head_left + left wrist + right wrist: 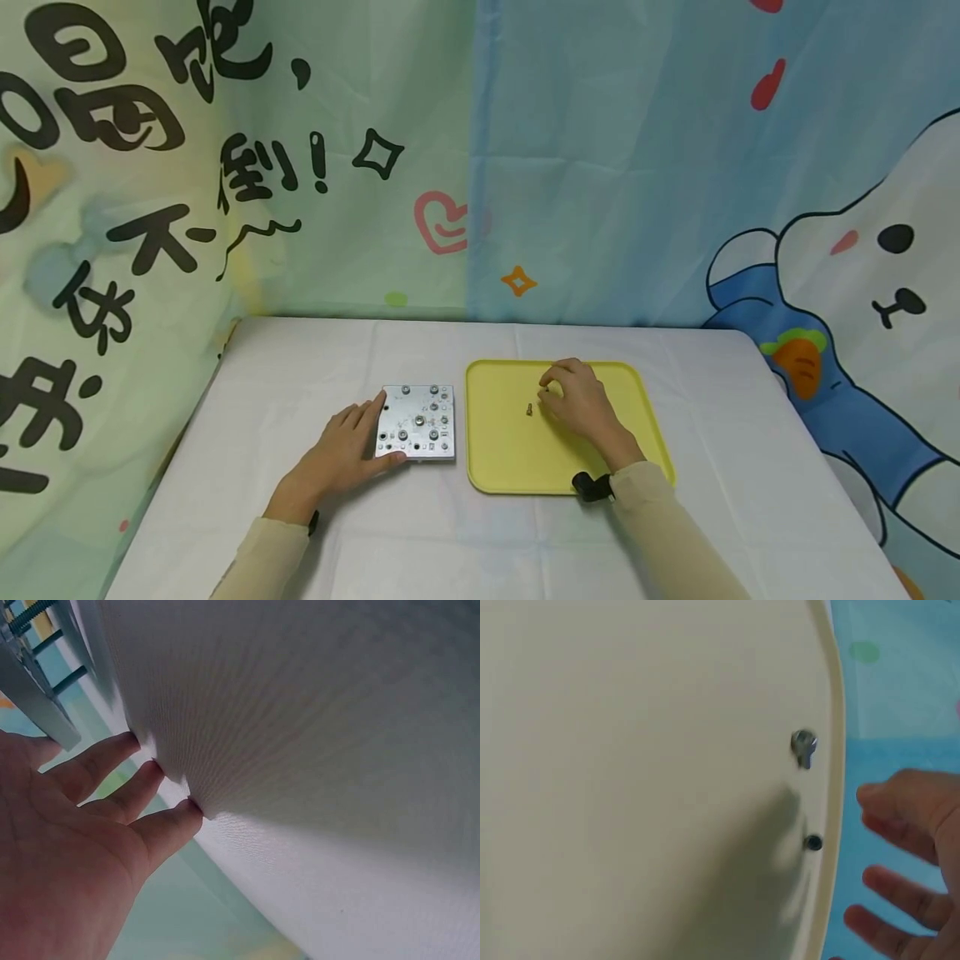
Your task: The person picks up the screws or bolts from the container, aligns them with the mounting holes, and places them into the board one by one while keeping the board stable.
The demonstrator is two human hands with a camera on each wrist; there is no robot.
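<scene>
A silvery metal plate (416, 422) with several screws and holes lies on the table. My left hand (341, 450) rests at its left side, fingers fairly straight. The index finger touches the upper left corner and the thumb meets the near edge. In the left wrist view the other fingertips (191, 810) press on the white cloth. My right hand (581, 404) hovers over the yellow tray (498, 467), fingers loosely bent and nothing seen between them. Two small screws lie on the tray: one screw (804, 746) on its side, another screw (813, 842) nearer the fingertips.
A white cloth (465, 542) covers the table. Printed curtains (600, 208) hang behind it and along its left side. The tray has a raised rim (832, 750). A black wrist camera (592, 487) sits by my right cuff, above the tray's near edge.
</scene>
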